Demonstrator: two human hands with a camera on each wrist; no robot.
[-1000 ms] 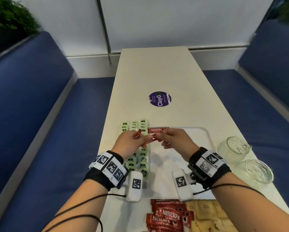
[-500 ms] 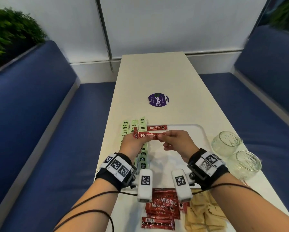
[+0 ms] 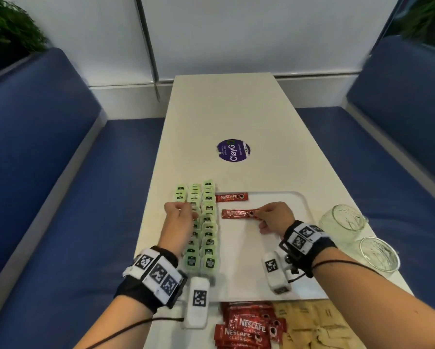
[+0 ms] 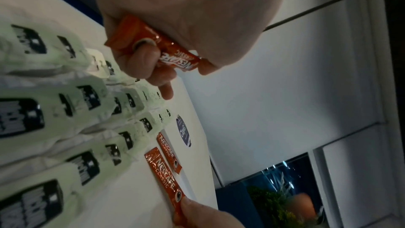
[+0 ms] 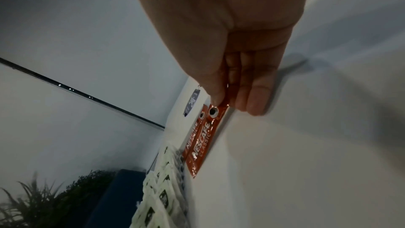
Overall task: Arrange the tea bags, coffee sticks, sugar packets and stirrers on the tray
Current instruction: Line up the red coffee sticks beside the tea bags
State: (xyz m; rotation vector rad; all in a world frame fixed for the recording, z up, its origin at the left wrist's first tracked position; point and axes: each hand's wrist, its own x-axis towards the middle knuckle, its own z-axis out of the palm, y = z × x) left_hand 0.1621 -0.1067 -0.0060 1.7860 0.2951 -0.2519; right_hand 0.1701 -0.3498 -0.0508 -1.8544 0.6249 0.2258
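A white tray (image 3: 297, 197) lies on the table. Green tea bags (image 3: 207, 222) fill its left side in rows. One red coffee stick (image 3: 232, 197) lies flat at the tray's far edge. My right hand (image 3: 271, 216) pinches the right end of a second coffee stick (image 3: 239, 213) (image 5: 202, 142), held low just in front of the first. My left hand (image 3: 178, 217) hovers over the tea bags, its fingers curled round another coffee stick (image 4: 157, 46), hidden in the head view.
A pile of red coffee sticks (image 3: 246, 326) and brown sugar packets (image 3: 312, 326) lies at the table's near edge. Two glass jars (image 3: 345, 220) (image 3: 379, 254) stand right of the tray. A purple sticker (image 3: 233, 150) marks the mid table. Blue benches flank both sides.
Both hands held a stick together near the tray's far left; now they have parted. The right hand has carried one stick down to the tray, the left hand has drawn back left.
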